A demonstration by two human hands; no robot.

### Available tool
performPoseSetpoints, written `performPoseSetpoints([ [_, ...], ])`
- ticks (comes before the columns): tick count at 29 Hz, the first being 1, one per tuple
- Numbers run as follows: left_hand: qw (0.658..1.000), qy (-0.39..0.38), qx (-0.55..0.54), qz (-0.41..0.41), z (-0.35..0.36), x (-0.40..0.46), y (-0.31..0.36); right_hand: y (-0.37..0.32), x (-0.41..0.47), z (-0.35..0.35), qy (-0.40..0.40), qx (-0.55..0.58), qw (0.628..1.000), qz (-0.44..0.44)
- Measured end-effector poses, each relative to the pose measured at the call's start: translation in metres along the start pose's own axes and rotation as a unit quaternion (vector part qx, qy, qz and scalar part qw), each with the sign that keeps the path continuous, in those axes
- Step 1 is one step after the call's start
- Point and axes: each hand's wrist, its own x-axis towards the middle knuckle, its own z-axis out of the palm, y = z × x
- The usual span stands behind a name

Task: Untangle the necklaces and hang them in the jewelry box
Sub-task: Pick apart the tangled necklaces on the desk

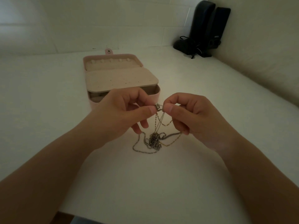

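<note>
Just in front of the open pink jewelry box [113, 62]: both hands working a small metal pendant [159, 107] lifted off the necklace tangle [154, 140].
Left hand [123, 113] pinches the pendant, right hand [191, 115] pinches chain just beside it; knot lies on the white table [161, 183], nearer the person than the box. Suggest keeping slack, feeding the pendant back through loops, no hard pulling. Hooks in the box lid look bare.

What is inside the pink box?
The open jewelry box shows a row of empty hooks in its lid. A beige flap covers most of the bottom; underneath is hidden.
</note>
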Motion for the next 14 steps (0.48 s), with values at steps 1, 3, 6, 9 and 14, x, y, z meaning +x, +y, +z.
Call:
performPoseSetpoints([
  [1, 1.000, -0.001, 0.003, -0.006, -0.0001, 0.0003, -0.0006, -0.0005, 0.0000, -0.0006, 0.007, 0.008, 1.000, 0.005],
  [3, 1.000, -0.003, 0.014, -0.015, -0.0004, 0.0009, -0.0023, -0.0012, -0.0002, -0.0012, 0.019, 0.017, 1.000, 0.017],
  [6, 1.000, -0.005, 0.024, -0.019, -0.0006, 0.0007, -0.0033, -0.0011, 0.0000, -0.0002, 0.026, 0.013, 0.999, 0.031],
  [9, 1.000, 0.000, 0.018, -0.019, -0.0005, 0.0004, -0.0023, 0.0003, 0.0012, 0.0010, 0.027, 0.000, 0.999, 0.044],
  [14, 0.999, -0.002, 0.039, -0.022, -0.0007, 0.0008, -0.0036, 0.0016, 0.0009, 0.0006, 0.046, -0.029, 0.998, 0.045],
])
